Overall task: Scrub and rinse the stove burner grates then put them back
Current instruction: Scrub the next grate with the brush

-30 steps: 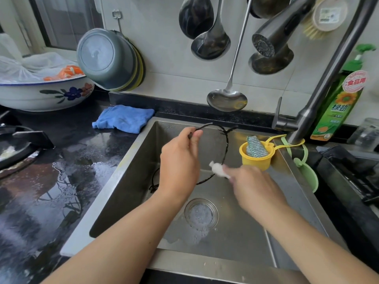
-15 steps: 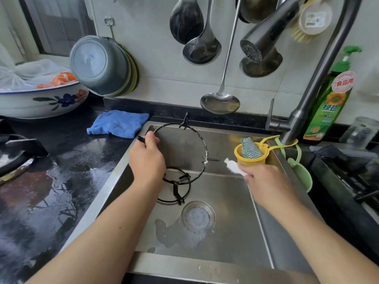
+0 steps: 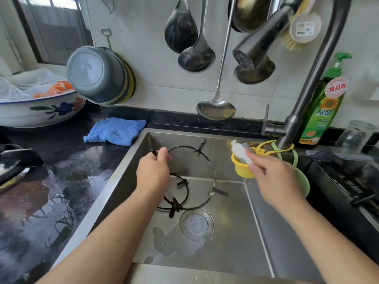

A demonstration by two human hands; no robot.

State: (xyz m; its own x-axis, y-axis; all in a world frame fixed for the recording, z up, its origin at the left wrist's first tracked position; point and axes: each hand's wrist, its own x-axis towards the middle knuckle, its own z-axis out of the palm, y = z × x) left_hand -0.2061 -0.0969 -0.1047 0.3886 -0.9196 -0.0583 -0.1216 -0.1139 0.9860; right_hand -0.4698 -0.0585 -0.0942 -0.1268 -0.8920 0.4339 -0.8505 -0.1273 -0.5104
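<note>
The left hand (image 3: 152,173) grips one prong of the large burner grate (image 3: 212,171) between thumb and curled fingers, at the ring's upper left. This grate stands tilted inside the sink (image 3: 256,232), its lower edge on the sink floor. A smaller grate (image 3: 180,196) lies flat below it, beside the drain (image 3: 196,224). The right hand (image 3: 274,179) pinches a white scrubbing pad (image 3: 240,151) in its fingertips, over the yellow cup (image 3: 242,171) that hangs from the faucet (image 3: 307,89). The pad does not touch any grate.
</note>
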